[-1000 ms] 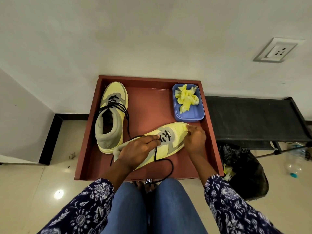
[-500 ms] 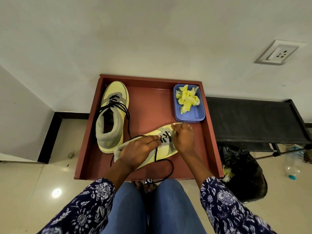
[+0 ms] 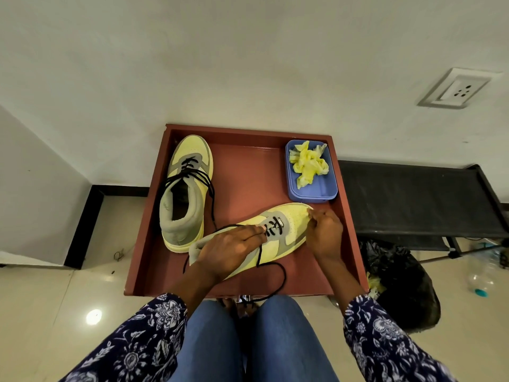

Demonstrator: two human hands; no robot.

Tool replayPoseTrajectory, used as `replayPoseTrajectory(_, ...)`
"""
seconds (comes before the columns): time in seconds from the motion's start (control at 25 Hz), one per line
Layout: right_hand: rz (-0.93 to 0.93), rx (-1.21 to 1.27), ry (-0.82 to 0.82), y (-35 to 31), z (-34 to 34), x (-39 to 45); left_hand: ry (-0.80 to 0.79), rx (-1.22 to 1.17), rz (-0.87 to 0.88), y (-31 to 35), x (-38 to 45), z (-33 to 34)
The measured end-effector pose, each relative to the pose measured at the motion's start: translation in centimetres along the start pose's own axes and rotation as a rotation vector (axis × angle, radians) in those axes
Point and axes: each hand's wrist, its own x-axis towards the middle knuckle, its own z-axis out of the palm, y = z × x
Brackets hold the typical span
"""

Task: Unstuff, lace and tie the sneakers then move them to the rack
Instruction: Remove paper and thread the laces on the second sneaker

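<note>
two sneakers sit on the red-brown tray (image 3: 341,194) in the single head view, and their placing looks deliberate. the far sneaker (image 3: 187,188) stands upright along the tray's left edge with its toe toward the back wall, black lace threaded but loose, likely parked there out of the way. the near sneaker (image 3: 275,238) lies across the front half of the tray, toe pointing toward the right edge, which brings its eyelets under both hands. the left hand (image 3: 231,252) lies over the collar and tongue with fingers reaching to the lace (image 3: 275,227), apparently pinning the sneaker and steadying the lacing. the right hand (image 3: 325,235) is curled at the toe, fingertips pinched together; it may hold a lace end, but what it pinches is too small to tell. slack lace loops off the tray's front edge toward the knees. the blue tub (image 3: 316,186) at the back right corner holds crumpled yellow stuffing (image 3: 308,164), kept clear of the work. the black rack (image 3: 413,199) stands just beside the tray's right edge, close for the later move.
</note>
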Motion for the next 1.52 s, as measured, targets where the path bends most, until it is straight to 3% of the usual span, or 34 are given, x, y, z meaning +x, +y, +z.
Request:
replayPoseTrajectory(0.08,-0.002,-0.068,-0.017,-0.7,0.0,1.8,0.000,-0.016,0.037,-0.1,0.0,-0.1)
replayPoseTrajectory(0.28,0.095,-0.313,-0.267,-2.5,-0.1,4.4,-0.004,0.021,0.102,-0.1,-0.2,-0.2)
replayPoseTrajectory(0.44,-0.065,-0.435,-0.454,-5.2,0.9,4.6,0.017,0.049,0.115,-0.3,0.0,0.1)
replayPoseTrajectory(0.56,-0.190,-0.421,-0.641,-7.3,1.9,4.7,0.037,0.056,0.123,-0.1,0.0,0.1)
replayPoseTrajectory(0.72,-0.256,-0.222,-0.831,-8.1,2.1,4.6,0.057,0.074,0.125,0.0,0.0,0.1)
replayPoseTrajectory(0.84,-0.289,-0.189,-0.813,-6.5,0.9,4.9,0.085,0.085,0.125,-0.1,-0.1,0.4)
replayPoseTrajectory(1.08,-0.271,-0.475,-0.535,-2.4,-0.2,5.2,0.150,0.209,0.130,-0.1,0.0,0.4)
replayPoseTrajectory(1.32,-0.408,-0.120,-0.525,-4.2,0.4,2.1,0.143,0.282,0.154,-0.1,-0.1,0.4)
replayPoseTrajectory(1.52,-0.455,-0.113,-0.534,-3.3,-0.3,2.5,0.145,0.292,0.149,-0.2,-0.1,0.5)
